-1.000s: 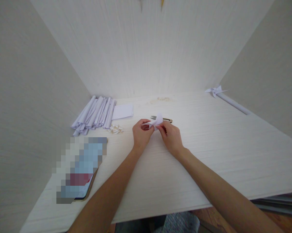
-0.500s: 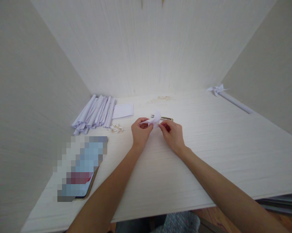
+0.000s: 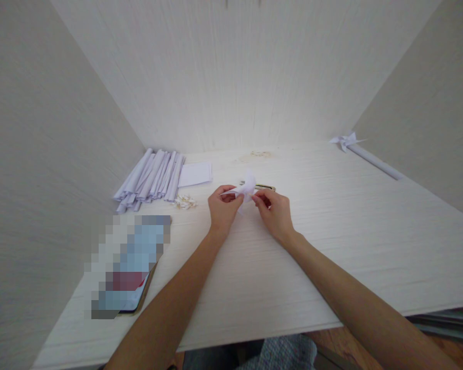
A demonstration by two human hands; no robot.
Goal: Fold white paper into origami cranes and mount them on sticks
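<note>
Between my hands is a white paper pinwheel head point(image 3: 248, 184) with curled blades, raised above the table. My left hand point(image 3: 224, 208) is closed on its left side, thumb on the paper. At its right edge, my right hand point(image 3: 274, 211) pinches the paper between thumb and fingertips. Whether a small pin or stick is in that pinch I cannot tell. Just behind the paper lies a utility knife point(image 3: 265, 186), partly hidden by it and by my fingers.
Rolled paper tubes point(image 3: 154, 174) are heaped at the left, next to white paper sheets point(image 3: 195, 174). Small whitish bits point(image 3: 185, 202) lie before them. A phone point(image 3: 142, 262) rests at front left. A pinwheel point(image 3: 346, 141) on a paper tube point(image 3: 375, 163) lies by the right wall.
The paper has turned slightly between my fingers, and a blade tip now shows below it. Both hands stay in nearly the same place.
</note>
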